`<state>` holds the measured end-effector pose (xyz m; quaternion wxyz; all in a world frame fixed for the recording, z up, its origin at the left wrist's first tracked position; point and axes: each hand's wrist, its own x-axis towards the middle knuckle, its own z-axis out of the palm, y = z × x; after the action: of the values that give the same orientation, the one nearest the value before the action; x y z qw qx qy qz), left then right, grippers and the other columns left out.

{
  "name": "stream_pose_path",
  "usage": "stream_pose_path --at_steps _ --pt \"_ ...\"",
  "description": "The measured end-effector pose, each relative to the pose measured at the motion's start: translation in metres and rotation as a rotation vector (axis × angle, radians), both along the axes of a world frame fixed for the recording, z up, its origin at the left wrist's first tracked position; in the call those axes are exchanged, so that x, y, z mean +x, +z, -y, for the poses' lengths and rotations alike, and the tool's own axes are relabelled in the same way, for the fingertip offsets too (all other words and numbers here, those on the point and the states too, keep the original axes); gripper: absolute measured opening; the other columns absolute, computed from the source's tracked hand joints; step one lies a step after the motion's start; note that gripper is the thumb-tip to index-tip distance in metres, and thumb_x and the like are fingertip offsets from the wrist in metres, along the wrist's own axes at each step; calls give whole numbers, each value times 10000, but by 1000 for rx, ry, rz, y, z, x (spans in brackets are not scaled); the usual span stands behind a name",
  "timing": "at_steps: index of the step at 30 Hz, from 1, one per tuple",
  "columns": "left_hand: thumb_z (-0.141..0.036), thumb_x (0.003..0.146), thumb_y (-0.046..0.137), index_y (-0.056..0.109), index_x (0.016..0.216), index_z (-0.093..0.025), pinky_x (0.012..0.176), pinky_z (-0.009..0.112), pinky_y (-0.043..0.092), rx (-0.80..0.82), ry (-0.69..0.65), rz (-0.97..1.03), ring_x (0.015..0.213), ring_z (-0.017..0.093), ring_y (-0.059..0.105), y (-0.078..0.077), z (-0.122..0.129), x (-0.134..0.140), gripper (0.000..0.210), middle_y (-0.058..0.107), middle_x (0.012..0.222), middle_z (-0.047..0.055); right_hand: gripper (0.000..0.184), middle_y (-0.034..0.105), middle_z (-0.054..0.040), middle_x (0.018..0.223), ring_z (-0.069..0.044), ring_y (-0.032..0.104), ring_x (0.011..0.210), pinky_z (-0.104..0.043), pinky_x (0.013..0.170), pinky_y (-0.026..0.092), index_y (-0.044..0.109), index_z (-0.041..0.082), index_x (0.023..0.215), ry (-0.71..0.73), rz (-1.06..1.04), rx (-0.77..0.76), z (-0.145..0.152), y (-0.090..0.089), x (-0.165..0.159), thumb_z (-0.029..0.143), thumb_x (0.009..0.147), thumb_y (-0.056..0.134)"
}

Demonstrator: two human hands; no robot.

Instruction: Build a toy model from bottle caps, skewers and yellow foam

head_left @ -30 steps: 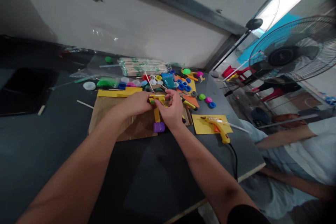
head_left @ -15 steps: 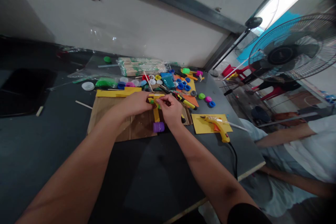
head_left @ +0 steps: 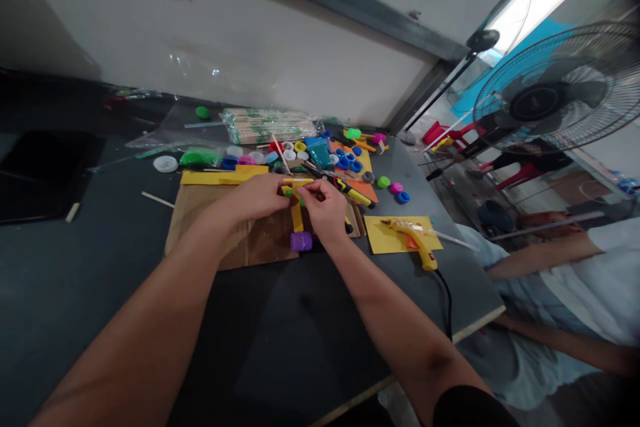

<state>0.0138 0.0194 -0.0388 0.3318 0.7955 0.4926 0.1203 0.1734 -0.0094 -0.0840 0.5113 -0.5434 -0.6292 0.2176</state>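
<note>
Both hands meet over a brown cardboard sheet (head_left: 200, 213) on the dark table. Between them is a small yellow craft piece (head_left: 297, 217) with green bits and a strip running down toward me. A purple bottle cap (head_left: 301, 241) sits at the strip's lower end. My left hand (head_left: 260, 199), fingers closed, grips the piece's upper left side. From the right, my right hand (head_left: 326, 210) pinches at the same piece with thumb and fingers. My fingers hide part of it. Beyond the right hand lies a yellow-handled cutter (head_left: 357, 195).
A yellow glue gun (head_left: 417, 237) lies on yellow card (head_left: 376, 245) at the right, its cord over the table edge. Colourful bottle caps (head_left: 345, 163) and bagged wooden sticks (head_left: 270, 127) are spread along the back. A person (head_left: 565, 273) sits right, near a fan (head_left: 540, 101).
Both hands stay on the yellow craft piece in almost the same pose. The view has shifted very slightly; nothing else has visibly moved.
</note>
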Motion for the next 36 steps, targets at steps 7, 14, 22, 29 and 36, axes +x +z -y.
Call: stream_pose_path --at_steps 7,14,22,29,36 --pt "-331 735 525 690 1006 -203 562 242 396 -3 21 12 564 146 550 0 0 1 341 656 658 -5 201 683 0 757 -161 607 714 -277 659 461 662 207 768 -1 5 -15 -3 -3 2 407 779 675" --pt "-356 739 543 687 1006 -197 572 235 412 -15 28 34 601 146 555 2 2 1 342 649 665 -7 188 687 0 753 -172 614 728 -286 662 463 664 213 773 -10 12 -14 -4 -4 3 400 777 681" --pt "-362 740 539 703 967 -194 565 230 405 16 23 35 593 146 555 -3 -1 1 326 652 652 -4 196 676 5 740 -168 603 726 -277 648 452 652 213 759 -1 58 -7 -3 -3 4 407 780 669" --pt "-281 710 542 712 1006 -213 570 232 403 -23 56 -6 598 153 579 1 0 2 347 694 720 5 214 672 -7 837 -158 600 766 -270 687 471 647 202 924 28 45 33 1 2 0 363 785 664" --pt "-348 731 544 709 988 -221 571 240 405 3 41 -1 606 166 582 -2 -1 1 330 669 664 1 194 682 -24 852 -163 616 791 -277 692 488 686 198 871 45 -121 -4 -5 -1 -3 369 784 663"
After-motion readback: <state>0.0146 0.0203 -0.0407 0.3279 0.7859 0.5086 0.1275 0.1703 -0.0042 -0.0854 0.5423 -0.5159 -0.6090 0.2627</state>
